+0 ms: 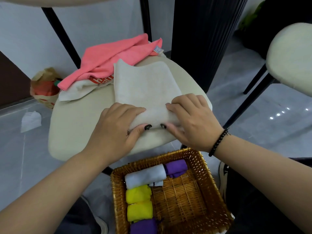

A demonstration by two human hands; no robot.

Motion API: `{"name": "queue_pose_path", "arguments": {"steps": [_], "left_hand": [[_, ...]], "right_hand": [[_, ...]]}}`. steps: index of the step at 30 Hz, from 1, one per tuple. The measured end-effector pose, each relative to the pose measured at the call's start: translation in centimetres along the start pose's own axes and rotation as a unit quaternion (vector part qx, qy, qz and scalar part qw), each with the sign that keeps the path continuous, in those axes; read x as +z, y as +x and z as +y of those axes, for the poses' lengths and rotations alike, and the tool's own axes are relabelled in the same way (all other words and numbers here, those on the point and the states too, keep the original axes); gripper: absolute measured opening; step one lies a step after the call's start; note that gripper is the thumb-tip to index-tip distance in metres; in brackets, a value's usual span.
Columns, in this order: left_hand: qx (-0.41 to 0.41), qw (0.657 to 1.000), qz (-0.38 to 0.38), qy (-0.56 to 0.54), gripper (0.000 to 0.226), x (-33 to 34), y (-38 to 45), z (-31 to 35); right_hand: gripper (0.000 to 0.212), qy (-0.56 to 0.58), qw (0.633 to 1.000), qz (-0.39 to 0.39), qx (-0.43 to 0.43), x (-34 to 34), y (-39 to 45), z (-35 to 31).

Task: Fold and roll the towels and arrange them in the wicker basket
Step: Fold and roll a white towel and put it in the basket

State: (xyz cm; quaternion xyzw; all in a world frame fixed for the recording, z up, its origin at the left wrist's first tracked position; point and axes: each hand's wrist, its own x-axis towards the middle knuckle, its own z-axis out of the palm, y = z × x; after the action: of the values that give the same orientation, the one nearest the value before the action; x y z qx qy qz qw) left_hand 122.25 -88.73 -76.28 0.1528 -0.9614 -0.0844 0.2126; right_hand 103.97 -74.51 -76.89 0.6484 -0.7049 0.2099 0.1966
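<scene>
While both hands curl over the near end of the cream towel (145, 86), the roll is only just begun: the left hand (116, 127) and right hand (190, 122) sit side by side, fingers hooked over the top of the first turn and thumbs tucked under its near edge, so each holds the towel's rolled end. Beyond the grip, the folded strip lies flat along the chair seat (70, 125), its far end touching the pink towel (111, 56), which lies over a white towel with red print (79, 90). To roll well, I judge the hands should keep even pressure on both sides so the turn stays straight, push away along the strip, and draw back a little at each turn to keep it tight. Nearer than the grip, the wicker basket (209, 183) already holds a white roll (145, 175), purple rolls (177, 167) and yellow rolls (138, 202), with bare weave on its right side for this one.
</scene>
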Motion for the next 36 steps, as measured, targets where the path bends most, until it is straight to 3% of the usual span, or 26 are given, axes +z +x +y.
{"name": "queue_pose_path", "arguments": {"steps": [2, 7, 11, 15, 21, 26, 30, 36], "left_hand": [[-0.019, 0.999, -0.012, -0.034, 0.044, -0.4, 0.3, 0.1], [-0.1, 0.981, -0.057, -0.158, 0.044, -1.8, 1.5, -0.4], [0.001, 1.0, -0.006, 0.029, 0.043, -1.4, 1.3, 0.1], [0.053, 0.984, -0.047, 0.165, 0.064, -1.3, 0.7, 0.4], [0.052, 0.992, -0.049, 0.108, 0.054, -1.0, 0.6, 0.1], [0.035, 0.995, -0.067, 0.071, 0.052, -1.5, 0.8, -0.2], [0.001, 0.993, -0.115, -0.002, 0.056, -2.3, 1.3, -0.5], [0.012, 0.973, -0.086, 0.215, 0.058, -2.2, 0.7, 1.5]], "right_hand": [[0.05, 0.006, 1.0, -0.029, -0.006, 0.1, -0.5, 0.0], [0.05, 0.088, 0.992, -0.087, 0.013, -0.5, 0.3, 0.0], [0.056, 0.103, 0.983, -0.149, 0.041, -0.9, 1.4, 0.5], [0.067, 0.138, 0.97, -0.19, 0.057, -1.2, 2.6, 1.1], [0.071, 0.16, 0.957, -0.228, 0.075, -1.7, 3.3, 1.0], [0.043, -0.016, 0.995, -0.095, -0.017, -1.7, 1.3, -1.3], [0.042, -0.003, 0.994, -0.101, -0.034, -0.9, 0.7, -1.5], [0.049, 0.05, 0.972, -0.227, -0.019, -2.0, 3.0, -0.4]]}}
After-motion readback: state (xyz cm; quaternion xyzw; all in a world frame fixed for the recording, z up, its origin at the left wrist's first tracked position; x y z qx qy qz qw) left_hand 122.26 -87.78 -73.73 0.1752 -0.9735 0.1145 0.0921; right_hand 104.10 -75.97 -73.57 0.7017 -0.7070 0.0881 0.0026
